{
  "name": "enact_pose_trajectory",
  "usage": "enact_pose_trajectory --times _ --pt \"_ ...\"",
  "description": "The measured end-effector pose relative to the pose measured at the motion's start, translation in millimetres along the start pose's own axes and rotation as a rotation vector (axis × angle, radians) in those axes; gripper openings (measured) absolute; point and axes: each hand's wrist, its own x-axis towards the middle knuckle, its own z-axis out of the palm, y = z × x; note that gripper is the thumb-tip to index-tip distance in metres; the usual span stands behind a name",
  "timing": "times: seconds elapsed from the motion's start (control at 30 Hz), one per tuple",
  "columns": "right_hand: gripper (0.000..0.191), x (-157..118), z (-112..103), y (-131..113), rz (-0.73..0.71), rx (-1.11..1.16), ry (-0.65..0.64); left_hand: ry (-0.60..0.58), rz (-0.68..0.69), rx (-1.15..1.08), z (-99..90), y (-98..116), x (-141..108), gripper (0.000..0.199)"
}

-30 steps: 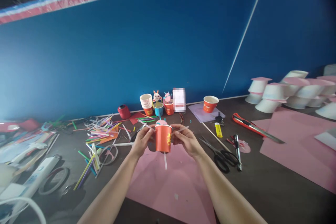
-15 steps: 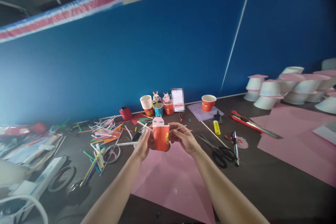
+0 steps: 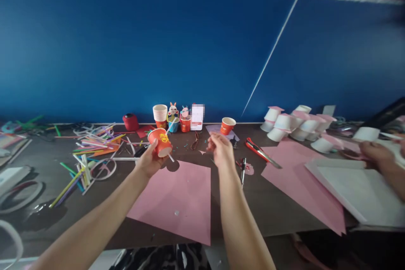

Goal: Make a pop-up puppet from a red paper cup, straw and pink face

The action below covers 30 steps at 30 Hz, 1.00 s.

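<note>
A red paper cup [image 3: 160, 143] with yellow lettering is gripped in my left hand [image 3: 151, 158]. It is tilted, with its base toward me, and a white straw [image 3: 171, 125] shows beyond its rim while a short white end sticks out below. My right hand [image 3: 220, 148] is raised to the right of the cup, apart from it, its fingers pinched together; whatever they may hold is too small to make out. Below the cup lies a pink paper sheet [image 3: 180, 202]. Behind stand two cups with animal-face figures, a rabbit [image 3: 173, 110] and a pink one [image 3: 185, 112].
Loose straws [image 3: 95, 139] lie left, near a cup stack [image 3: 160, 113]. A red cup [image 3: 228, 126] stands behind my right hand. A utility knife [image 3: 261, 152], a pen-like tool [image 3: 243, 171] and white cups [image 3: 281, 126] are right. Another person's hand [image 3: 375, 152] works at far right.
My right hand has let go of the cup and moved away to the right. The left hand has tipped the cup. The view has turned right, bringing another person's hand into sight.
</note>
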Motion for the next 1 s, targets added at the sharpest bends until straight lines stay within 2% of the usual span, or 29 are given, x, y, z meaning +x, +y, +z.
enact_pose_trajectory --times 0.03,0.07,0.13,0.17,0.27,0.33,0.4,0.53,0.67,0.73,0.8,0.87,0.93,1.0 --pt "0.029 -3 -11 -12 -0.024 -0.049 -0.005 0.003 0.002 -0.019 0.1 1 0 0.030" --pt "0.028 -7 -22 -22 -0.076 -0.221 -0.059 0.025 0.010 -0.038 0.0 2 -1 0.030" --pt "0.025 -20 -42 -34 -0.127 -0.700 -0.186 0.086 0.021 -0.089 -0.9 2 -1 0.027" --pt "0.023 -28 -51 -35 -0.141 -0.958 -0.204 0.117 0.032 -0.125 -1.6 2 0 0.026" --pt "0.017 -49 -69 -17 -0.028 -1.581 -0.270 0.120 -0.026 -0.178 -3.7 0 1 0.028" --pt "0.018 -61 -76 1 0.022 -1.765 -0.321 0.104 -0.025 -0.209 -4.2 0 1 0.030" --pt "0.022 -68 -80 15 0.073 -1.807 -0.341 0.098 -0.018 -0.239 -4.6 0 0 0.032" --pt "0.025 -71 -83 25 0.138 -1.831 -0.311 0.049 -0.051 -0.230 -7.7 6 -7 0.036" --pt "0.019 -62 -86 20 0.208 -1.835 -0.348 -0.077 -0.066 -0.190 -12.9 21 -15 0.042" --pt "0.014 -57 -88 14 0.216 -1.768 -0.346 -0.119 -0.066 -0.165 -14.7 28 -20 0.045" --pt "0.013 -56 -87 5 0.240 -1.536 -0.350 -0.150 -0.069 -0.135 -15.6 33 -24 0.047" --pt "0.017 -61 -79 -4 0.297 -1.130 -0.398 -0.166 -0.082 -0.114 -15.5 36 -28 0.049" --pt "0.029 -71 -64 -11 0.370 -0.710 -0.481 -0.150 -0.107 -0.110 -14.3 36 -30 0.049" --pt "0.038 -84 -44 -14 0.445 -0.390 -0.576 -0.127 -0.149 -0.103 -12.4 35 -31 0.051"
